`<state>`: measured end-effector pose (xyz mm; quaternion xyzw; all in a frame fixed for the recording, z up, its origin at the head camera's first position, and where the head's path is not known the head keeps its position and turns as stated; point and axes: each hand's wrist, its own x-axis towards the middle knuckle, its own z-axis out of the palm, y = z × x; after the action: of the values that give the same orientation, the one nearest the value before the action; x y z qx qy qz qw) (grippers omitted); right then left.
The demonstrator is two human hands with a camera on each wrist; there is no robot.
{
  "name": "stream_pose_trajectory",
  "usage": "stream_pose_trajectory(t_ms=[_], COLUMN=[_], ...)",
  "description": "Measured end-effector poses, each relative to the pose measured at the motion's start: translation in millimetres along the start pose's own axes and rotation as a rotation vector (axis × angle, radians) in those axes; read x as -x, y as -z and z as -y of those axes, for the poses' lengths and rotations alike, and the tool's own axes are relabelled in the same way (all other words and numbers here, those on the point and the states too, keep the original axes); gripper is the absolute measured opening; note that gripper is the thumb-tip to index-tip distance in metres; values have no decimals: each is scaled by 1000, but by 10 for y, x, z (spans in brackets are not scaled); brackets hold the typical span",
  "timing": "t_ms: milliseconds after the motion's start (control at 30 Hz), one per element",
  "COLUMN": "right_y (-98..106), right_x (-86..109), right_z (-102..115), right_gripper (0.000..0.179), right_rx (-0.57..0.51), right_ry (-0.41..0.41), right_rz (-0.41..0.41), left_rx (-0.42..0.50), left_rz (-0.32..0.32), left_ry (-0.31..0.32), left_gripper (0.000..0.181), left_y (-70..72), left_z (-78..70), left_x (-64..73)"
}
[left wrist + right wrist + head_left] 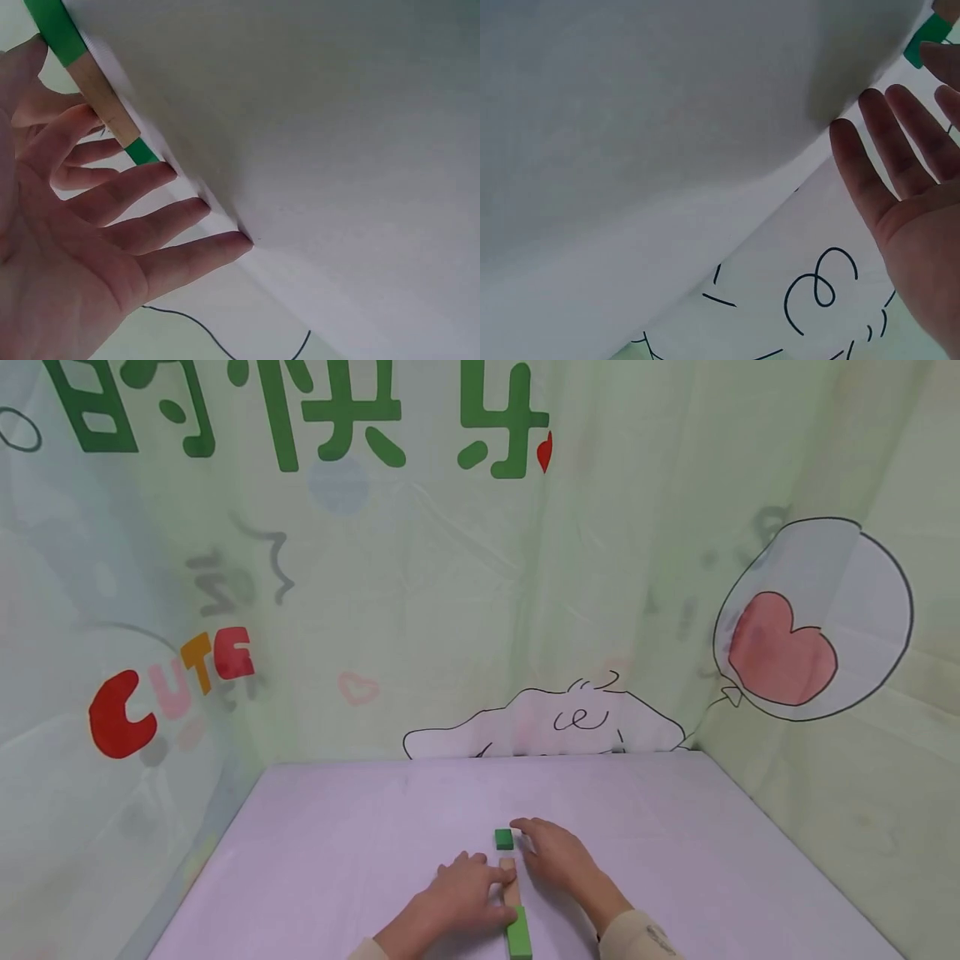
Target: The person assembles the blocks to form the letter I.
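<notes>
A light green block (519, 935) and a plain wooden block (512, 893) lie end to end in a line on the table. Beyond them, past a small gap, sits a short dark green block (504, 839). My left hand (463, 893) reaches in from the left, index fingertip on the wooden block and thumb at the light green one. Its other fingers extend to the table surface in the left wrist view. On the other side, my right hand (561, 857) has its fingers extended beside the dark green block (928, 39), holding nothing.
A pale lilac cloth covers the table (337, 827). Printed fabric (450, 568) hangs behind the table's far edge and along both sides, with a balloon drawing (817, 560) on the right.
</notes>
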<state>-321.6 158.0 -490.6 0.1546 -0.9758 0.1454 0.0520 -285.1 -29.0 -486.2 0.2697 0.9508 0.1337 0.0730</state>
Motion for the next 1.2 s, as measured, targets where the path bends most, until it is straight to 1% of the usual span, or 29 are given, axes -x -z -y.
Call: stream_pose_trajectory(t_ms=[167, 267, 400, 667, 800, 900, 1033, 1200], right_y=[28, 33, 33, 53, 58, 61, 75, 84], right_x=[69, 96, 133, 210, 253, 282, 310, 331], right_z=[-66, -93, -121, -161, -174, -185, -196, -200], right_gripper=[41, 40, 39, 40, 40, 40, 40, 40], right_rx=[-31, -59, -81, -94, -112, -118, -105, -102], right_ry=[-26, -46, -64, -49, -45, -17, 36, 52], right_rz=[-3, 17, 37, 16, 16, -3, -44, -55], left_rx=[-35, -52, -45, -29, -2, 7, -7, -29], left_rz=[-26, -35, -25, -25, -13, -16, -32, -36], left_ry=[-72, -89, -79, -88, -76, -65, -63, -69], left_gripper=[51, 51, 52, 48, 45, 44, 41, 40], left_y=[47, 43, 21, 63, 72, 68, 63, 56], left_z=[-27, -29, -27, -48, -58, -52, -29, -18], left_x=[-11, -19, -38, -71, -82, -99, -136, -166])
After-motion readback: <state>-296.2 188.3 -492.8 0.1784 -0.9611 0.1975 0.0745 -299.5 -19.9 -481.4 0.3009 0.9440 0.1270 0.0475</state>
